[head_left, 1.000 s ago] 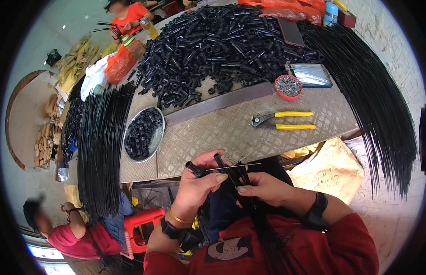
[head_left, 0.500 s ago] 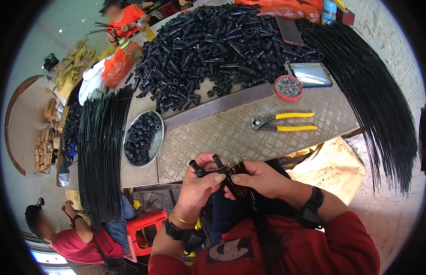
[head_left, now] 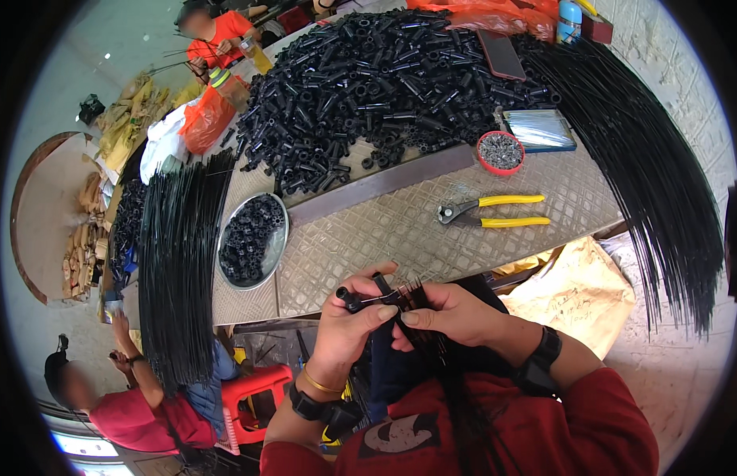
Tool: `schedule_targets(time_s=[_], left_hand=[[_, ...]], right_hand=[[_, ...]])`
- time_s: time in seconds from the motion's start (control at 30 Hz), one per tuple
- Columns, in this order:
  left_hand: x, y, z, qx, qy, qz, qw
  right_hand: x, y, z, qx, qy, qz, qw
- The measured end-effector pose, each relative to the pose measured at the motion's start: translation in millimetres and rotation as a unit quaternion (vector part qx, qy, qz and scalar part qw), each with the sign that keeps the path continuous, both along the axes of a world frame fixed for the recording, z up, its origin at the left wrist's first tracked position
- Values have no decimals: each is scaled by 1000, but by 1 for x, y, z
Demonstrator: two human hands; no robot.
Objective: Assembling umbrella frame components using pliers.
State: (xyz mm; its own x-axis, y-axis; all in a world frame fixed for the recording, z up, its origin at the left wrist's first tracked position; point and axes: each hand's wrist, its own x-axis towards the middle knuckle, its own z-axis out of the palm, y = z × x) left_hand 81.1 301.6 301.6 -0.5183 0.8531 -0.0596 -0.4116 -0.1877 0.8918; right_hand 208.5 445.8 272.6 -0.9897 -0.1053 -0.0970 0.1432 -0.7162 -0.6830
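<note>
Close together near the table's front edge, both hands work on black parts. My left hand (head_left: pixel 346 332) is closed around a short black tubular fitting (head_left: pixel 349 299), its hollow end turned outward. A second black fitting (head_left: pixel 381 283) sticks up between the two hands, its lower part hidden by fingers. My right hand (head_left: pixel 456 314) grips a bundle of thin black rods (head_left: pixel 432 343), thumb on top. Their tips fan out above the fingers, and the rest hangs down over my red shirt. Both thumbs meet at the rods beside the second fitting.
On the table lie yellow-handled cutting pliers (head_left: pixel 495 211), a red bowl of small metal pieces (head_left: pixel 500 169), a metal bowl of black rings (head_left: pixel 280 258) and a metal bar (head_left: pixel 384 184). Behind is a heap of black fittings (head_left: pixel 368 79). Long black rods (head_left: pixel 178 270) drape at both sides. Two people sit leftward.
My left hand has tilted its fitting so the hollow end shows more, and its fingers have shifted on the parts. At lower left, a person's arm has risen.
</note>
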Motion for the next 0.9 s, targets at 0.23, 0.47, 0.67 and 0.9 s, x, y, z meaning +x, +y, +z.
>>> schedule_targets(time_s=[0.23,0.47,0.67,0.9], left_hand=[[-2,-3,-4,0,-7,-18,1000],[-20,-7,0,43,-26,-49,998],[-54,-9,25,30,-111,43,992],[-55,4,37,-78,-25,30,996]], right_hand=[[2,-1,3,8,-18,-14,1000],[3,1,7,16,-44,-44,998],[-1,-3,5,41,-40,-25,998],[-12,-11,12,46,-64,6,997]])
